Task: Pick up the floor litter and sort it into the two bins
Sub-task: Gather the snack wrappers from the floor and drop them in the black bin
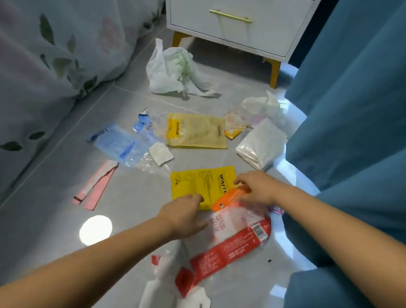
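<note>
Floor litter: wrappers and bags are scattered over the grey tiled floor point(42, 213), between a bed at left and a curtain at right.
Surface: glossy grey tiles with visible grout lines; a round bright reflection point(95, 230) is seen near the left forearm.
Room: a floral bedcover point(39, 38) hangs to the floor at left; a white nightstand point(237, 13) with a gold handle and yellow legs stands at the far end; a blue curtain point(365, 107) fills the right side.
Yellow pouches: two are counted, the far yellow pouch point(196, 131) and the near yellow pouch point(200, 183), both lying flat.
Red-and-white wrapper: one long wrapper point(233, 236) is laid just beside the near pouch, overlapping its corner.
Pink strips: two point(96, 184), side by side at left.
Blue packaging: a cluster point(116, 143); the piece count cannot be told.
White plastic bag: one point(172, 70), crumpled before the nightstand.
White packet: one point(260, 144), near the curtain.
Left hand point(181, 216): fingers are curled at the lower edge of the near pouch, touching the wrapper.
Right hand point(256, 186): the orange end of the wrapper is pinched.
Bins: neither is seen.
</note>
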A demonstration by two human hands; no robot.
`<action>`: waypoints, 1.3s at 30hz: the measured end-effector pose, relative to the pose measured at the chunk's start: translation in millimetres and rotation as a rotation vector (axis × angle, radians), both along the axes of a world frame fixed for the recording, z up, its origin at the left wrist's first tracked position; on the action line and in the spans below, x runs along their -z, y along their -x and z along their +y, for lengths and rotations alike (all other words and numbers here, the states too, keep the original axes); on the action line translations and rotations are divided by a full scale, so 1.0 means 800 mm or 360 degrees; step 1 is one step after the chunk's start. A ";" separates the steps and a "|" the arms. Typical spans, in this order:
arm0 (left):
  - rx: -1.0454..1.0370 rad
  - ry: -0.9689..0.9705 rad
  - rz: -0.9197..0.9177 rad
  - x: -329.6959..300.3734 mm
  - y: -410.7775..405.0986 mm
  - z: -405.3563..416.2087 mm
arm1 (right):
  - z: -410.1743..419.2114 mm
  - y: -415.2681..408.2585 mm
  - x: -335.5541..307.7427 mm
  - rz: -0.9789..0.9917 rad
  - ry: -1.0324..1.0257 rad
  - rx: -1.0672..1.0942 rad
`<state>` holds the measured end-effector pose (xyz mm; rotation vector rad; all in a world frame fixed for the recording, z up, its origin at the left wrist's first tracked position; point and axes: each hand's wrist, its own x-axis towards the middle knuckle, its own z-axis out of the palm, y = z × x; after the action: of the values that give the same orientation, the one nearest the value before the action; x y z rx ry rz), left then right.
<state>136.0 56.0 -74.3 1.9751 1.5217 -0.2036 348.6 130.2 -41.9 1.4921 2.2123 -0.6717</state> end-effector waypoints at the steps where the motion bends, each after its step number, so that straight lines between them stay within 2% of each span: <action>1: 0.0003 -0.0009 -0.0025 0.008 -0.011 -0.003 | -0.001 -0.008 0.003 0.0063 0.0008 0.0066; 4: -0.0018 -0.0068 -0.0051 0.027 -0.030 -0.009 | -0.010 -0.025 0.015 0.0129 0.0043 0.0201; 8: -0.0080 -0.0151 -0.0031 0.041 -0.038 -0.012 | -0.031 -0.035 0.031 0.0002 0.0157 0.0320; 12: -0.0096 -0.0199 0.0006 0.045 -0.041 -0.017 | -0.046 -0.030 0.043 -0.0123 0.0009 0.0230; 16: -0.0133 -0.0201 -0.0189 0.043 -0.037 -0.018 | -0.051 -0.020 0.042 -0.0148 -0.0143 0.0076; 19: -0.0185 -0.0156 -0.0402 0.032 -0.038 -0.018 | -0.042 -0.013 0.037 -0.0137 0.0007 -0.0010; 21: -0.0300 -0.0042 -0.0514 0.020 -0.041 -0.016 | -0.035 -0.005 0.027 -0.0036 0.0064 -0.0001; 26: -0.0508 0.0232 -0.0721 -0.006 -0.035 -0.007 | -0.024 0.025 -0.009 0.0261 -0.0074 -0.0104; 30: -0.0663 0.0384 -0.0838 -0.021 -0.012 -0.007 | -0.020 0.042 -0.020 0.0506 -0.0038 -0.0148; 32: -0.0752 0.0416 -0.0903 -0.029 0.003 -0.011 | -0.016 0.043 -0.023 0.0841 -0.0001 -0.0008; 35: -0.0965 0.0483 -0.1010 -0.042 0.040 -0.021 | 0.000 0.031 -0.022 0.1210 -0.0084 0.0497; 37: -0.1149 0.0503 -0.1101 -0.048 0.072 -0.030 | 0.006 0.020 -0.015 0.1189 -0.0149 0.0742; 39: -0.1366 0.0469 -0.1172 -0.048 0.103 -0.037 | 0.008 0.010 0.002 0.0820 -0.0008 0.0861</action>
<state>53.7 26.7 -36.2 0.8683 1.5428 0.5638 340.8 136.7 -43.4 2.1367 2.1345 -1.3474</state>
